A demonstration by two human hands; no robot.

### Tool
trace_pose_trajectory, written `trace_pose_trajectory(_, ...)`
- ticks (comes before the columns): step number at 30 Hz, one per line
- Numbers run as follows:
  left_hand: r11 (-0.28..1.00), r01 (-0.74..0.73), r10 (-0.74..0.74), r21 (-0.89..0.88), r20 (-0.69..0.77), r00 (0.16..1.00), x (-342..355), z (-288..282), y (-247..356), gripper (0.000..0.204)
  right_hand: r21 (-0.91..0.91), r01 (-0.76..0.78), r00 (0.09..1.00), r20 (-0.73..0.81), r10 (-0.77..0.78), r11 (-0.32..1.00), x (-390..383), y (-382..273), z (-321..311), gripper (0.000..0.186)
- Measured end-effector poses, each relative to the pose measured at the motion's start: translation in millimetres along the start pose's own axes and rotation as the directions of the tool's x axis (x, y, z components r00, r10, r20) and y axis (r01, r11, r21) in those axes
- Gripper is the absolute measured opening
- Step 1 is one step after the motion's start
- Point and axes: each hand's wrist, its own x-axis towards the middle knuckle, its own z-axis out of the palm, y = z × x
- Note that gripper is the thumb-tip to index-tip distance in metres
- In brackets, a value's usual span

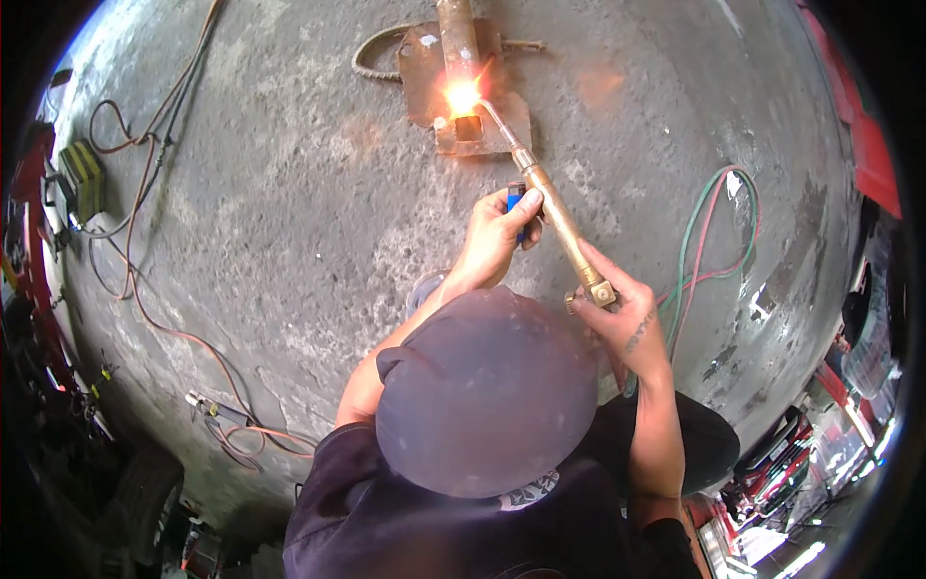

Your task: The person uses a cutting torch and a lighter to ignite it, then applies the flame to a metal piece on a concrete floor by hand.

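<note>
My right hand (627, 314) is wrapped round the valve end of a brass gas torch (559, 212), near a small knob. The torch slants up and to the left, and its thin bent tip meets a bright orange glow on rusty metal. My left hand (502, 232) is closed on a blue lighter (516, 205), with its thumb against the torch's barrel. Under the glow lies a rusty steel plate (422, 82) with a small square piece at its near edge. A rusty pipe (458, 37) lies on the plate, its near end hidden by the glare.
A bent ribbed rod (371, 48) loops out beside the plate on the concrete floor (289, 145). Green and red hoses (685, 251) coil at the right. Cables (145, 145) and a yellow-black box (84, 179) are at the left. A grey cap (482, 396) covers the lower middle.
</note>
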Motion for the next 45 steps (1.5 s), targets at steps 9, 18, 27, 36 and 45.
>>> trace_pose_trajectory(9, 1.0, -0.001, 0.001, -0.023, 0.017, 1.0, -0.2, -1.3, -0.6, 0.023, -0.053, 0.036, 0.999, -0.011, -0.036, 0.998, 0.9, 1.3, -0.3, 0.067)
trace_pose_trajectory(18, 1.0, 0.008, -0.008, 0.016, -0.013, 1.0, -4.1, 5.3, 6.0, 0.024, -0.026, 0.029, 0.999, -0.02, -0.029, 0.999, 0.1, 0.8, 1.9, 0.066)
trace_pose_trajectory(27, 0.999, 0.025, -0.025, 0.021, -0.003, 1.0, -2.7, 2.4, 3.1, 0.025, -0.008, 0.048, 0.999, 0.004, -0.048, 0.999, 0.2, 5.9, -2.2, 0.059)
trace_pose_trajectory(36, 1.0, 0.026, -0.026, -0.001, -0.02, 0.999, -2.6, 2.3, 1.5, 0.024, 0.002, 0.037, 0.999, 0.028, -0.037, 0.999, 0.1, 4.5, -2.6, 0.055)
trace_pose_trajectory(45, 1.0, 0.014, -0.014, -0.017, -0.014, 1.0, -2.4, 2.2, 2.7, 0.025, 0.018, 0.016, 0.999, 0.028, -0.017, 1.0, -0.3, 5.2, -2.4, 0.055)
